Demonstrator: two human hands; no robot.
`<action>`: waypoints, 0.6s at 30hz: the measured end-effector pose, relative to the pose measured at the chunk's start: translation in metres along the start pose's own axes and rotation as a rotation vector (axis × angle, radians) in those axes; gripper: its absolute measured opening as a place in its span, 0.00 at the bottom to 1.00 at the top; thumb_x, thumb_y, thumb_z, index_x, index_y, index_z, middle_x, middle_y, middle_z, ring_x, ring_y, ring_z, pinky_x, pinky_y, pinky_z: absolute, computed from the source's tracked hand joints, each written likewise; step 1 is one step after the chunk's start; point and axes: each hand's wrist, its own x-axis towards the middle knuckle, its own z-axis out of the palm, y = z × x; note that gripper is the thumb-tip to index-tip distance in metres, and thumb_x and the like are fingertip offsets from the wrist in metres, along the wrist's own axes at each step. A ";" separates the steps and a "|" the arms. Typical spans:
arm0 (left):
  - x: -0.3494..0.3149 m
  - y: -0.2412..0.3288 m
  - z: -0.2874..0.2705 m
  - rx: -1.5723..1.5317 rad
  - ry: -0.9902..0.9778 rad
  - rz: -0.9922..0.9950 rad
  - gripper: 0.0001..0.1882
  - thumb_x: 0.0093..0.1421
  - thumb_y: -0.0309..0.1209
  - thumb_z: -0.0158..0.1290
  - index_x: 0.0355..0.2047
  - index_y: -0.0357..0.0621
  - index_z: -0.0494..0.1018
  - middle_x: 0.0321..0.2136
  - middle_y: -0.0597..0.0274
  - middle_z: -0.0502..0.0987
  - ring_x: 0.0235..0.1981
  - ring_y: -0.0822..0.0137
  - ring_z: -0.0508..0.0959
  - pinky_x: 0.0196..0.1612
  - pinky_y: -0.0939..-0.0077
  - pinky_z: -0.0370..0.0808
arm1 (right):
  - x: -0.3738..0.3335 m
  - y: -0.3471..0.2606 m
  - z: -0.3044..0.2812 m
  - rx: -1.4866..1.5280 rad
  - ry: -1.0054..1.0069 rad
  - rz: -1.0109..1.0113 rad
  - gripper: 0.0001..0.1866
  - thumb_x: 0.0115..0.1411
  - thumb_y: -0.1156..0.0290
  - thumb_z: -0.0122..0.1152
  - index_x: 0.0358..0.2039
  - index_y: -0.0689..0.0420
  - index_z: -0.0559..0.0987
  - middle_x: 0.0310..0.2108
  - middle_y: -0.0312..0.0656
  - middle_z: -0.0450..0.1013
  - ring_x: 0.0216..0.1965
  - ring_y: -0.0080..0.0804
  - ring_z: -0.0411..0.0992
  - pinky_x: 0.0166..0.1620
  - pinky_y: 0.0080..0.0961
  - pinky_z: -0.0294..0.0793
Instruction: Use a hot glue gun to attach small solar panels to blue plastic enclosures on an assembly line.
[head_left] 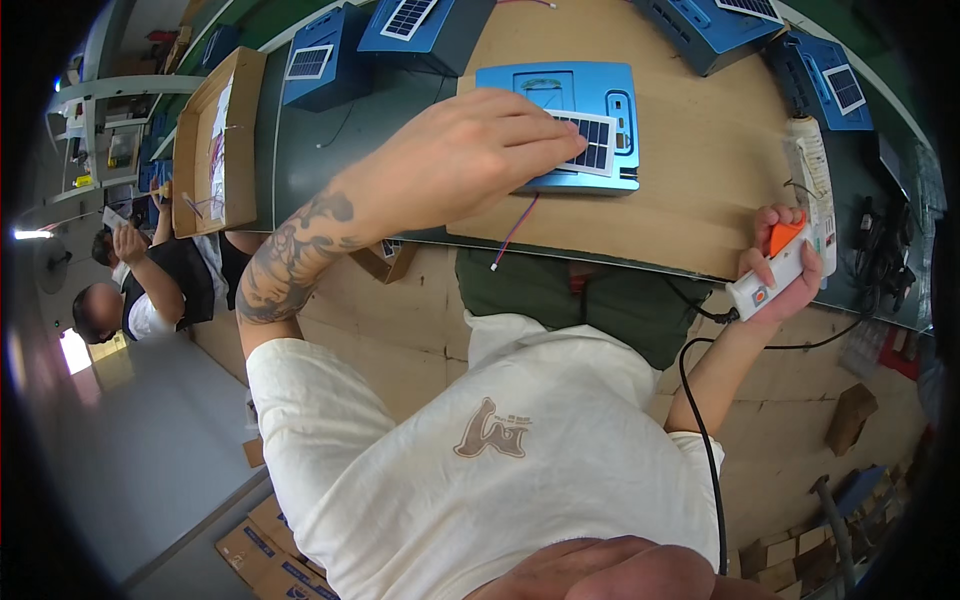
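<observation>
My left hand (490, 150) reaches over a blue plastic case (628, 90) lying on the cardboard-covered table. Its fingers are closed together on a small white-framed solar panel (598, 150), which rests at an angle on the case's face. The undersides of those fingers are hidden. From the case's near edge, a thin red and dark wire (517, 228) with a white plug hangs over the table edge. At the right, my right hand (785, 275) grips the handle of a white hot glue gun (818, 190), fingers round its orange trigger. The gun's nozzle points away from me.
More blue cases with solar panels stand at the far left (322, 85) and far right (840, 110). An open cardboard box (245, 140) sits at the left. The black glue-gun cord (700, 400) runs beside my right arm. Another person (160, 280) works at the left.
</observation>
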 end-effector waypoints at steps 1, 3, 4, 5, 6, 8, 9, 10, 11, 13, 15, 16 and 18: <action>0.000 0.000 -0.001 -0.002 0.000 -0.002 0.20 0.54 0.24 0.58 0.49 0.41 0.75 0.45 0.58 0.78 0.45 0.57 0.77 0.49 0.65 0.75 | 0.000 0.000 0.000 -0.005 0.000 -0.006 0.20 0.56 0.71 0.51 0.49 0.61 0.65 0.47 0.48 0.63 0.56 0.42 0.61 0.20 0.23 0.71; 0.003 0.001 -0.004 -0.086 -0.049 -0.031 0.21 0.55 0.25 0.58 0.51 0.42 0.74 0.46 0.57 0.78 0.46 0.56 0.77 0.49 0.65 0.75 | 0.000 0.000 -0.001 -0.010 0.001 -0.011 0.20 0.56 0.71 0.51 0.49 0.61 0.65 0.47 0.48 0.62 0.56 0.42 0.61 0.20 0.23 0.71; 0.003 0.002 -0.004 -0.086 -0.049 -0.033 0.21 0.55 0.25 0.58 0.51 0.42 0.74 0.46 0.57 0.78 0.46 0.56 0.77 0.49 0.65 0.75 | 0.000 0.000 -0.001 -0.010 0.001 -0.016 0.19 0.56 0.71 0.51 0.49 0.62 0.65 0.47 0.48 0.62 0.56 0.42 0.61 0.20 0.23 0.71; 0.003 0.002 -0.005 -0.099 -0.069 -0.042 0.21 0.55 0.25 0.58 0.51 0.41 0.74 0.47 0.57 0.77 0.46 0.56 0.76 0.49 0.65 0.75 | 0.000 0.000 -0.001 -0.011 0.000 -0.021 0.19 0.56 0.71 0.51 0.48 0.62 0.65 0.47 0.48 0.62 0.56 0.42 0.61 0.20 0.23 0.72; 0.003 0.002 -0.005 -0.112 -0.089 -0.051 0.21 0.56 0.25 0.58 0.51 0.41 0.73 0.48 0.57 0.77 0.47 0.56 0.75 0.50 0.64 0.75 | 0.000 -0.001 -0.001 -0.011 -0.001 -0.021 0.19 0.56 0.71 0.51 0.48 0.62 0.65 0.47 0.48 0.62 0.56 0.42 0.61 0.20 0.23 0.72; 0.004 0.001 -0.005 -0.115 -0.084 -0.043 0.21 0.56 0.25 0.58 0.51 0.41 0.73 0.49 0.56 0.76 0.48 0.55 0.75 0.50 0.64 0.74 | 0.000 -0.001 -0.001 -0.019 -0.009 -0.010 0.19 0.57 0.71 0.50 0.49 0.62 0.65 0.47 0.48 0.62 0.56 0.42 0.61 0.20 0.23 0.72; 0.004 0.001 -0.005 -0.117 -0.079 -0.033 0.21 0.56 0.25 0.58 0.51 0.41 0.73 0.50 0.56 0.74 0.48 0.55 0.74 0.51 0.64 0.74 | -0.001 -0.002 -0.001 -0.019 -0.009 -0.009 0.19 0.57 0.71 0.50 0.49 0.62 0.65 0.47 0.48 0.62 0.56 0.42 0.61 0.20 0.23 0.72; 0.005 0.000 -0.004 -0.118 -0.079 -0.033 0.21 0.56 0.25 0.58 0.51 0.41 0.73 0.50 0.56 0.74 0.48 0.55 0.74 0.51 0.64 0.74 | -0.001 -0.002 -0.001 -0.019 -0.012 -0.005 0.19 0.57 0.71 0.50 0.49 0.62 0.65 0.47 0.48 0.62 0.56 0.42 0.61 0.20 0.22 0.72; 0.006 0.000 -0.004 -0.105 -0.063 -0.024 0.20 0.56 0.24 0.58 0.51 0.41 0.72 0.51 0.56 0.73 0.48 0.54 0.74 0.52 0.63 0.73 | -0.001 -0.002 -0.001 -0.019 -0.014 0.000 0.19 0.57 0.71 0.50 0.49 0.62 0.65 0.47 0.48 0.62 0.56 0.42 0.61 0.20 0.22 0.72; 0.008 0.002 -0.005 -0.091 -0.048 -0.018 0.20 0.56 0.24 0.57 0.50 0.42 0.72 0.53 0.55 0.71 0.48 0.54 0.74 0.52 0.63 0.73 | 0.000 -0.002 -0.001 -0.017 -0.019 0.002 0.20 0.57 0.71 0.50 0.49 0.62 0.64 0.47 0.48 0.62 0.56 0.42 0.60 0.20 0.22 0.72; 0.011 0.006 -0.006 -0.065 -0.069 -0.036 0.21 0.56 0.24 0.57 0.51 0.44 0.71 0.54 0.55 0.69 0.49 0.52 0.73 0.52 0.63 0.72 | 0.000 -0.002 -0.002 -0.014 -0.026 0.007 0.20 0.57 0.71 0.50 0.49 0.62 0.64 0.47 0.48 0.62 0.56 0.42 0.60 0.20 0.22 0.71; 0.013 0.008 -0.007 -0.065 -0.070 -0.037 0.21 0.56 0.24 0.57 0.51 0.44 0.71 0.54 0.55 0.69 0.49 0.52 0.73 0.52 0.63 0.72 | 0.000 -0.002 -0.002 -0.008 -0.023 0.003 0.20 0.57 0.71 0.51 0.49 0.63 0.64 0.47 0.48 0.62 0.56 0.42 0.60 0.20 0.22 0.71; 0.017 0.010 -0.007 -0.136 -0.057 -0.133 0.22 0.55 0.23 0.57 0.51 0.45 0.71 0.54 0.55 0.68 0.48 0.52 0.73 0.51 0.62 0.72 | -0.001 -0.002 -0.002 0.000 -0.020 0.001 0.20 0.57 0.71 0.51 0.49 0.63 0.64 0.47 0.48 0.61 0.56 0.42 0.59 0.20 0.22 0.71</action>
